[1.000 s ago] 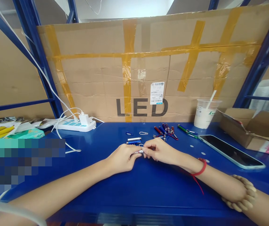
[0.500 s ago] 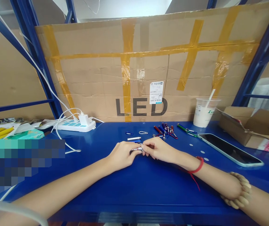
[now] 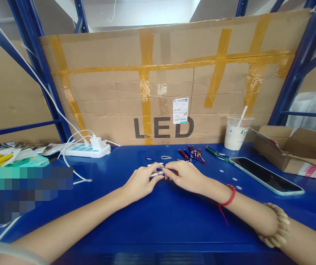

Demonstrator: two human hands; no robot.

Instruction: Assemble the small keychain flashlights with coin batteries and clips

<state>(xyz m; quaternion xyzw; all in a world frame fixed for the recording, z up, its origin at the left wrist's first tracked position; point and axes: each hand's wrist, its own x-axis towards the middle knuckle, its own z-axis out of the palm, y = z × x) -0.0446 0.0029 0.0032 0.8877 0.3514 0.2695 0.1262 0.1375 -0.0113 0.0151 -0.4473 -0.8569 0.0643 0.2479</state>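
My left hand (image 3: 138, 180) is closed around a small silver cylinder (image 3: 157, 174) with dark markings, held between thumb and fingers just above the blue table. At the cylinder's right end, the fingertips of my right hand (image 3: 187, 176) are pinched together, touching it; their exact grip is partly hidden. Just behind the fingers lie a blue metal tube (image 3: 159, 169) and a silver tube (image 3: 159, 163), both partly covered by my left hand. Farther back are a blue carabiner (image 3: 149, 158) and a silver carabiner (image 3: 166, 157).
Several red and blue pen-shaped pieces with clips (image 3: 192, 152) lie behind my right hand, beside green ones (image 3: 214, 152). On the right are a phone (image 3: 267, 176), a drink cup (image 3: 237, 134) and an open cardboard box (image 3: 287, 158). A white power strip (image 3: 88, 149) stands back left.
My left fingers have shifted on the cylinder, so more of its length shows. The right hand stays at its end. The whole view has moved slightly.
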